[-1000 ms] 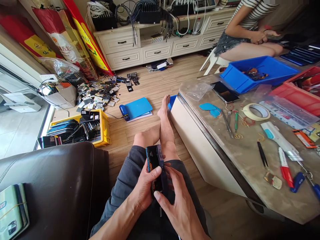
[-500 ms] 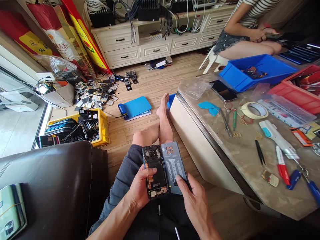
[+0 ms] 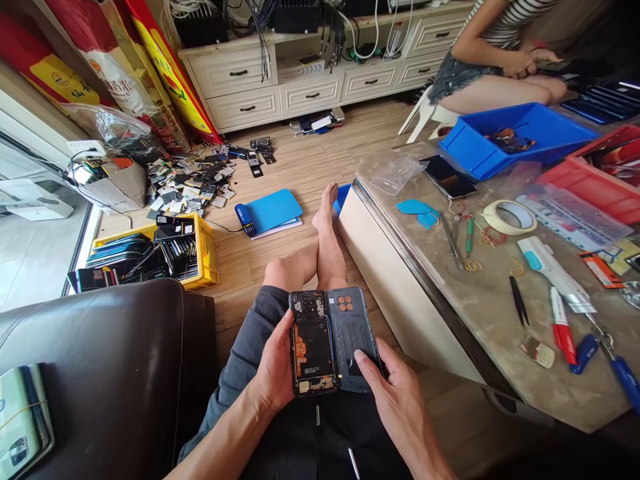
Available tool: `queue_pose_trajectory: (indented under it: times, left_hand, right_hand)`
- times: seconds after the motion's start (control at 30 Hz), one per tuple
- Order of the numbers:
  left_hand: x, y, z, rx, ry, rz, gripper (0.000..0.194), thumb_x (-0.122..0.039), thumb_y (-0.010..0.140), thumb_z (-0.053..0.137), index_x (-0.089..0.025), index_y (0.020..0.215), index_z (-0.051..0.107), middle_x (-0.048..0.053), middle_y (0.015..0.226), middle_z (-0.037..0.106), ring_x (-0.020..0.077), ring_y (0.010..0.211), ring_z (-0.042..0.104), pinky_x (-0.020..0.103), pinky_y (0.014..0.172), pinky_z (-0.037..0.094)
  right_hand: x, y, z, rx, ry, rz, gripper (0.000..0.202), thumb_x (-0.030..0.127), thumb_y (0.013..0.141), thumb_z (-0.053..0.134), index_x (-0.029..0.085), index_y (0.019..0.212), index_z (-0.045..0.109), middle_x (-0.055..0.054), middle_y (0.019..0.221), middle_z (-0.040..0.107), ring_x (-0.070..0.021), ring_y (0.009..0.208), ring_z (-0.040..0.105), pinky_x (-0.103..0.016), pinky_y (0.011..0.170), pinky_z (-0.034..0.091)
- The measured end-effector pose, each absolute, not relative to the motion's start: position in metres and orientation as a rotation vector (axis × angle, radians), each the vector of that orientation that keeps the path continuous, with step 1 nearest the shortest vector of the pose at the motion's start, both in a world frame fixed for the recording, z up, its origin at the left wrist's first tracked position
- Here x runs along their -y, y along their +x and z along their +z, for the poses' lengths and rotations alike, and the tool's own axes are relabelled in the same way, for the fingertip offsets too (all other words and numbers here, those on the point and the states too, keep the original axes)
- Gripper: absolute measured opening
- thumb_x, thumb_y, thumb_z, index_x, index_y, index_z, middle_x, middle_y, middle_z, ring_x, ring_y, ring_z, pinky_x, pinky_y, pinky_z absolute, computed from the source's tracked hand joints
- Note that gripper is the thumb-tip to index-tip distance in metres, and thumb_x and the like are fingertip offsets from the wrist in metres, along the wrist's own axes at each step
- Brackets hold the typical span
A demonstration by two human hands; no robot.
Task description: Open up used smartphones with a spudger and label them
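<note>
Above my lap, my left hand [image 3: 276, 363] grips an opened smartphone [image 3: 315, 347] by its left edge, the thumb lying along the side. The phone's black battery, orange flex cables and camera module are exposed. My right hand [image 3: 395, 383] holds the phone's detached grey back cover [image 3: 350, 333] by its lower right, thumb on the inner face and fingers behind. The cover lies side by side with the phone, their long edges touching or nearly so. Four round copper-coloured spots show near the cover's top.
On the table at right are tweezers [image 3: 519, 301], a red marker [image 3: 564, 327], masking tape [image 3: 510, 218] and a blue bin [image 3: 520, 137]. A yellow crate [image 3: 207, 257] of phones stands on the floor. Bundled phones [image 3: 20, 420] lie on the sofa [image 3: 125, 373]. Another person [image 3: 495, 73] sits at back right.
My left thumb has moved from the battery to the phone's left edge. Phone and cover have shifted slightly right, and the cover's inner face looks darker. The view has shifted slightly.
</note>
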State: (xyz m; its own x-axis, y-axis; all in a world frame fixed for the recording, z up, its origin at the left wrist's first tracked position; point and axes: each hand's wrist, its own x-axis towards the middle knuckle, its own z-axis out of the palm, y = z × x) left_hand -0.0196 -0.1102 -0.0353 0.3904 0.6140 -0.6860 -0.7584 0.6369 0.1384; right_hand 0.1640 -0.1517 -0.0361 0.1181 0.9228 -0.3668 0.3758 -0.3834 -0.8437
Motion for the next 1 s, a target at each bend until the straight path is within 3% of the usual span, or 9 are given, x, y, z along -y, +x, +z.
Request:
queue_pose_trajectory:
  times: [0.27,0.43,0.63,0.77,0.9,1.0]
  left_hand:
    - [0.112,-0.021,-0.04,-0.804,-0.218,0.821,0.059,-0.055,0.096,0.057,-0.01,0.133,0.066,0.016,0.112,0.078,0.033,0.107,0.074,0.046,0.103,0.052]
    - [0.118,-0.024,-0.041,-0.824,-0.217,0.749,0.061,-0.053,0.095,0.061,-0.015,0.143,0.059,0.014,0.118,0.077,0.0328,0.111,0.073,0.047,0.105,0.053]
    - [0.119,-0.028,-0.048,-1.087,-0.146,0.687,0.06,-0.025,0.091,0.066,-0.02,0.149,0.054,0.012,0.117,0.078,0.0349,0.106,0.075,0.05,0.099,0.057]
    - [0.117,-0.025,-0.041,-1.165,-0.116,0.578,0.068,-0.006,0.077,0.068,-0.019,0.143,0.059,0.011,0.108,0.08,0.0367,0.097,0.077,0.051,0.089,0.062]
    - [0.121,-0.026,-0.045,-1.155,-0.017,0.578,0.073,-0.002,0.066,0.075,-0.022,0.135,0.065,0.009,0.109,0.08,0.0384,0.094,0.077,0.051,0.082,0.064]
    - [0.124,-0.027,-0.05,-1.135,0.025,0.567,0.069,-0.007,0.066,0.081,-0.021,0.132,0.067,0.01,0.111,0.08,0.0394,0.096,0.076,0.05,0.081,0.065]
  right_hand:
    - [0.153,0.171,-0.04,1.191,-1.851,1.212,0.048,0.058,0.089,0.062,0.024,0.12,0.073,-0.009,0.12,0.078,-0.0319,0.108,0.073,-0.041,0.093,0.059]
    - [0.152,0.187,-0.04,1.127,-1.71,1.229,0.05,0.054,0.093,0.062,0.022,0.132,0.066,-0.011,0.117,0.077,-0.0275,0.104,0.074,-0.037,0.088,0.062]
    - [0.147,0.285,-0.038,1.146,-1.988,0.727,0.045,0.055,0.092,0.059,0.023,0.121,0.072,-0.009,0.107,0.079,-0.024,0.089,0.077,-0.035,0.079,0.064]
    - [0.154,0.378,-0.03,0.971,-2.203,0.367,0.043,0.054,0.086,0.061,0.021,0.109,0.076,-0.011,0.099,0.08,-0.0268,0.084,0.076,-0.039,0.077,0.061]
    - [0.157,0.435,-0.025,0.939,-2.31,0.223,0.035,0.047,0.082,0.062,0.022,0.1,0.079,-0.008,0.086,0.08,-0.0268,0.079,0.075,-0.039,0.077,0.06]
    - [0.144,0.446,-0.025,0.997,-2.344,0.205,0.03,0.042,0.081,0.062,0.022,0.095,0.079,-0.006,0.081,0.08,-0.0263,0.078,0.075,-0.038,0.077,0.059]
